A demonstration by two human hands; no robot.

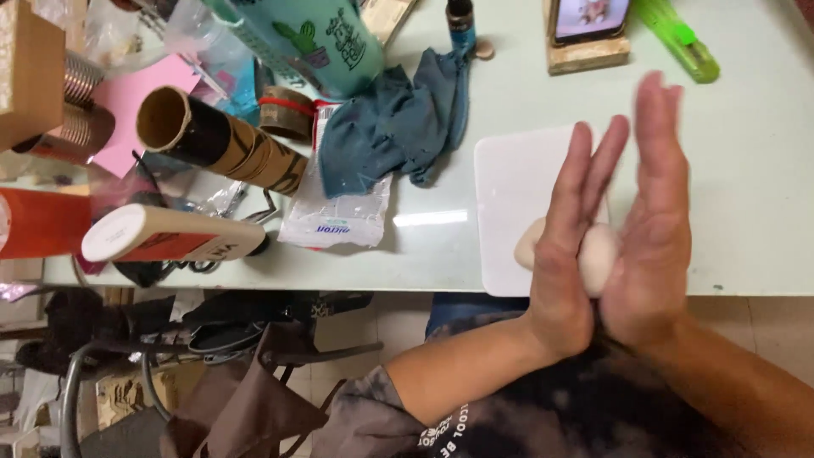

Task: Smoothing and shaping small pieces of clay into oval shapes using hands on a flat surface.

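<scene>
- Two hands pressed palm to palm w/ a pale clay lump [599, 257] squeezed between them; fingers straight, not curled, pointing away from the person.
- Left hand [570, 246]: flat, palm facing right, fingers together, heel of palm against the lump.
- Right hand [655, 229]: flat too, palm facing left, fingertips blurred; sits slightly further out than the left.
- Lump: pinkish-cream, rounded, only its lower part shows between the palm heels, held above the near table edge.
- Second pale piece [527, 243] of same colour peeks out just left of the left hand, on the white board; can't tell if it's joined to the held lump.
- White board [509, 182]: rounded corners, lies flat on the pale green table [746, 161], right under the hands.
- Further out, centre: crumpled teal cloth [398, 123], clear plastic packet [339, 212] beside it.
- Left side: cardboard tube [216, 144] lying tilted, orange-and-white tube [170, 237] near the table edge, pink paper [136, 97].
- Far edge: teal cup [326, 38] w/ cactus drawing, phone on wooden stand [588, 34], green lighter [678, 38].
</scene>
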